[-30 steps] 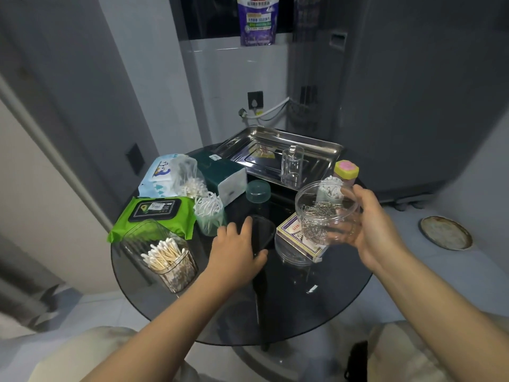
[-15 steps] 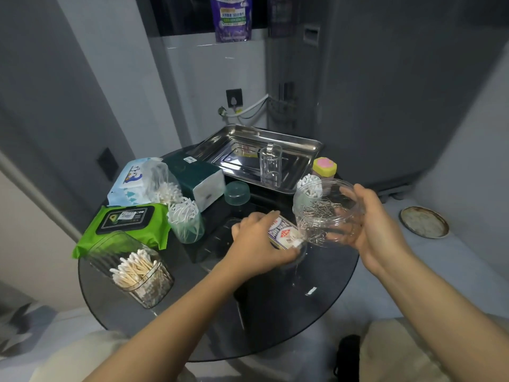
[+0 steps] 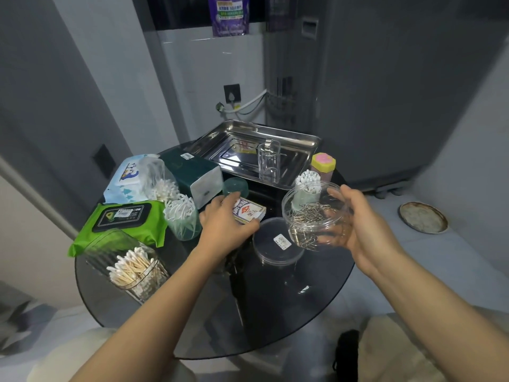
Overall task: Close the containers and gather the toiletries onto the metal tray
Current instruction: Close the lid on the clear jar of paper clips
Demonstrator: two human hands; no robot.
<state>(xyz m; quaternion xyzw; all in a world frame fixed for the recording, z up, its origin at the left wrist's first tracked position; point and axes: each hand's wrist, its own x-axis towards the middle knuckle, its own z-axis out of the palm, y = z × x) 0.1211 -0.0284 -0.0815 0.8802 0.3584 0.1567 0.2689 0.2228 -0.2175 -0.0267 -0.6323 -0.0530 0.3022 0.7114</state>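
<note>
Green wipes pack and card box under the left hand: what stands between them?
In the head view, an open cup of white cotton swabs stands between them.

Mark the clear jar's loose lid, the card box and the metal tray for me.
loose lid (image 3: 276, 242), head view, on its flat top by the sticker.
card box (image 3: 249, 211), head view, on its printed face.
metal tray (image 3: 298, 136), head view, on its far rim.

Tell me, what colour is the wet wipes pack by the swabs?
Bright green wet wipes pack with a black flap, head view.

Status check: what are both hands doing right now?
Right hand holds open clear paperclip jar. Left hand grips card box. Clear round lid lies on table; steel tray unobstructed.
</note>
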